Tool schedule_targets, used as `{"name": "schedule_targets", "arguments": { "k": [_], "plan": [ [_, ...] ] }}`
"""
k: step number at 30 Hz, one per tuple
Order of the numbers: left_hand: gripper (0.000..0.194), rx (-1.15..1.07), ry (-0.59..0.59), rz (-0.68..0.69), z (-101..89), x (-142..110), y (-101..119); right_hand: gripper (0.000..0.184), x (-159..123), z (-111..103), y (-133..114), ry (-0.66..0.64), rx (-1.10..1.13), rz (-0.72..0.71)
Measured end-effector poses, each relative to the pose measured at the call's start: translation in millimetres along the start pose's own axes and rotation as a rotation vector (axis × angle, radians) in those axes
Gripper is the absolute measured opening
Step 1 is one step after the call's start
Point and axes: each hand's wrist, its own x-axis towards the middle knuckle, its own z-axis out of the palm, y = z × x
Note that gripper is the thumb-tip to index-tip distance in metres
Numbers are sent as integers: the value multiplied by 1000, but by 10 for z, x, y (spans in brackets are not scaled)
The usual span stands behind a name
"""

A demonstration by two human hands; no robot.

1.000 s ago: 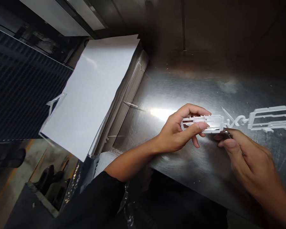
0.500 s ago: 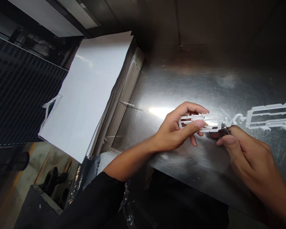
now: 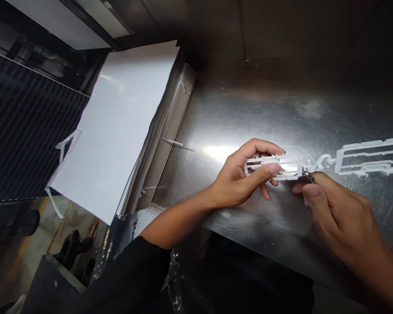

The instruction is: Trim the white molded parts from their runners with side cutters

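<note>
Rectangular white plastic frame [image 3: 271, 160] gripped by left fingers [image 3: 272, 169]; silver metal cutters [image 3: 308, 176] by right fingers [image 3: 311, 190], at frame's three o'clock; severance unclear.

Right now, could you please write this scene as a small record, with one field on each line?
Left grip: closed around a white frame
Right grip: holding a metal tool
Tool position: beside the held frame's right end; contact unclear
Second frame: at picture right, cut off by the edge
Between frames: a curved white piece
Surface: scratched metal table
Picture left: stack of sheets, white on top
</note>
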Motion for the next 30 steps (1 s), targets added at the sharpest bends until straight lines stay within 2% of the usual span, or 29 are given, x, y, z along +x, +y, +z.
{"name": "schedule_targets", "arguments": {
  "k": [3,5,8,11,13,16,19,21,26,30],
  "plan": [
    [34,-16,-12,-6,-3,0,-12,55,-7,27,12,27,-68,-33],
    [34,49,-9,-6,-27,11,-2,56,-14,67,29,64,-124,-62],
    [33,249,40,27,-104,38,50,51,-32,165,47,110,-208,-140],
    [36,473,59,106,-194,64,131,48,-58,286,30,96,-304,-226],
    [39,591,-10,137,-234,75,178,49,-80,365,1,50,-339,-256],
    [39,690,-150,113,-255,100,194,49,-113,461,-46,-12,-376,-286],
    [35,669,-266,84,-255,153,124,49,-134,514,-75,-40,-423,-327],
    [39,604,-297,76,-256,193,60,51,-136,519,-80,-37,-449,-344],
    [35,450,-259,102,-265,225,0,54,-82,431,-59,-37,-422,-357],
    [35,316,-190,126,-256,203,30,59,-19,306,-6,-140,-279,-307]
  ]
}}
